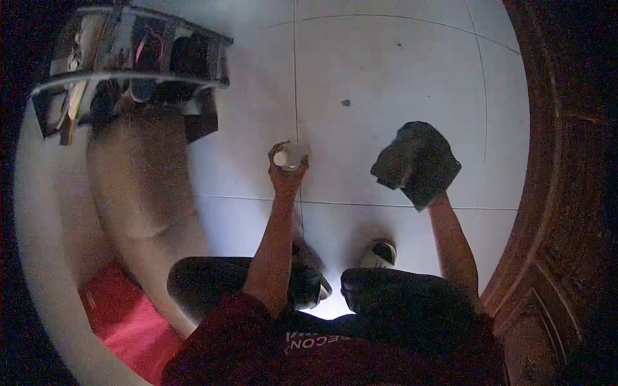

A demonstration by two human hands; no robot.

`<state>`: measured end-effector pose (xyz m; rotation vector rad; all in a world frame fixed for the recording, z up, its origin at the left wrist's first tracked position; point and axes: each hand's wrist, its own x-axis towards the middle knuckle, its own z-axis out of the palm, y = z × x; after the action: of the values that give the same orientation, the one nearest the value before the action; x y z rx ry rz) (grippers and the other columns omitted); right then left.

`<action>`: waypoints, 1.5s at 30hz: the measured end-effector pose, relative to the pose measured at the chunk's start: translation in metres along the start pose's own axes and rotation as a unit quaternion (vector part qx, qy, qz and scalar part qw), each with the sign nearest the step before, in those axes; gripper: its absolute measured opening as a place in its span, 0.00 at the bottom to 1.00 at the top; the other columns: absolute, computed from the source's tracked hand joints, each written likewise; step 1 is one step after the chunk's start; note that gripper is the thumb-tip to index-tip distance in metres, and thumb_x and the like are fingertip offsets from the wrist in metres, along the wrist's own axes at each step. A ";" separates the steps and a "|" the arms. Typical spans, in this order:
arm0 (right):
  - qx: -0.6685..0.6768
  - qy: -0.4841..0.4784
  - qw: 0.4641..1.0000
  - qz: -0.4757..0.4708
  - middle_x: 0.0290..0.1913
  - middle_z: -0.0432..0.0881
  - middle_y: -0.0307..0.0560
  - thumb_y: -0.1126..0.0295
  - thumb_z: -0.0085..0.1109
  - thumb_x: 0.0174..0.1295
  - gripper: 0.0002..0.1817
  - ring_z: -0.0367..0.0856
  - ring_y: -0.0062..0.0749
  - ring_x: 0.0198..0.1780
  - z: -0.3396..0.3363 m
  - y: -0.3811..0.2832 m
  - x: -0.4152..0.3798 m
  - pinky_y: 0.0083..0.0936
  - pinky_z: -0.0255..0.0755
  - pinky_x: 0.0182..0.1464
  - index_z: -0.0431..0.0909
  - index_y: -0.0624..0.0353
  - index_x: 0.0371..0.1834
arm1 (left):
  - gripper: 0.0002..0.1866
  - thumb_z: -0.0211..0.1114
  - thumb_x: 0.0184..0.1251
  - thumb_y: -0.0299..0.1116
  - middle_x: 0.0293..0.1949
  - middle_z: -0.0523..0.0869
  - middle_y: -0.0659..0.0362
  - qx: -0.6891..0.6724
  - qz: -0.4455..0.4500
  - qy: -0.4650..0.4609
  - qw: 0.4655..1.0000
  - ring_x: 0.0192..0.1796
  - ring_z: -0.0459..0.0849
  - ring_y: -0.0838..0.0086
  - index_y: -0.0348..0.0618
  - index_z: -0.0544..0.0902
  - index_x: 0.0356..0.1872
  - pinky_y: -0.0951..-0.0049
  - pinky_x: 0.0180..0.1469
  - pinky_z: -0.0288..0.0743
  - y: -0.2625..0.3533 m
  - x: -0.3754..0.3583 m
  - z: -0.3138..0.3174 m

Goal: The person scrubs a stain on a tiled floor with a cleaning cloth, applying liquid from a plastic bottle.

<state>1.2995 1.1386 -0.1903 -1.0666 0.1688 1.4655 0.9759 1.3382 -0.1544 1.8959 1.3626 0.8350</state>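
A head-worn camera looks straight down at a person standing on a pale tiled floor (386, 77). Both bare arms reach forward over the floor.

The left hand (287, 174) is closed around a small clear bottle (290, 155). The bottle stands upright in the fist, its whitish cap pointing up toward the camera, and the fingers wrap its lower part so that only the top shows above them.

The right hand (421, 177) is closed on a dark cloth (416, 163). The bunched cloth covers the hand almost wholly, so the fingers themselves are hidden; only the wrist and forearm show below it. The cloth is held at about the same height as the bottle, well to its right, and the 2 do not touch.

Below the arms are the person's dark trousers, a red shirt, and 1 light shoe (378, 253) on the tiles. At the upper left stands a metal rack (129, 71) crowded with things too dim to tell. A red object (125, 318) lies at the lower left. Dark carved wood (560, 193) curves down the right side.
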 end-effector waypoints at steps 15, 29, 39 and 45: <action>-0.498 -0.071 0.864 -0.015 0.56 0.83 0.50 0.70 0.71 0.60 0.38 0.87 0.31 0.46 0.101 -0.021 -0.071 0.31 0.81 0.54 0.65 0.53 0.74 | 0.38 0.86 0.43 0.42 0.47 0.86 0.52 -0.062 -0.049 -0.239 0.968 0.51 0.86 0.61 0.41 0.77 0.55 0.60 0.54 0.81 0.069 0.004 0.047; -0.541 0.165 0.783 -0.261 0.52 0.86 0.57 0.56 0.74 0.56 0.35 0.87 0.46 0.51 0.070 -0.059 -0.021 0.39 0.79 0.55 0.73 0.57 0.65 | 0.59 0.83 0.46 0.55 0.73 0.61 0.40 -0.045 -0.060 -0.240 0.968 0.75 0.61 0.49 0.38 0.59 0.75 0.54 0.76 0.58 0.116 0.013 0.102; -0.819 0.219 0.500 -0.175 0.51 0.85 0.57 0.41 0.72 0.51 0.39 0.83 0.53 0.54 0.063 -0.179 0.056 0.46 0.78 0.57 0.78 0.57 0.61 | 0.90 0.81 0.21 0.74 0.78 0.23 0.33 0.374 -0.034 -0.386 0.843 0.78 0.23 0.32 0.42 0.25 0.78 0.22 0.71 0.28 0.002 0.000 0.048; -0.863 0.249 0.426 -0.111 0.47 0.85 0.57 0.45 0.74 0.49 0.32 0.84 0.52 0.52 0.114 -0.222 0.077 0.48 0.79 0.55 0.81 0.60 0.48 | 0.90 0.82 0.21 0.72 0.77 0.22 0.32 0.388 -0.054 -0.469 0.792 0.77 0.24 0.28 0.47 0.25 0.79 0.20 0.70 0.32 0.022 0.022 0.034</action>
<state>1.4448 1.3208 -0.0733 -2.9688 -1.3815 0.5013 1.0207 1.3485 -0.1536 2.2470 1.1549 -0.8389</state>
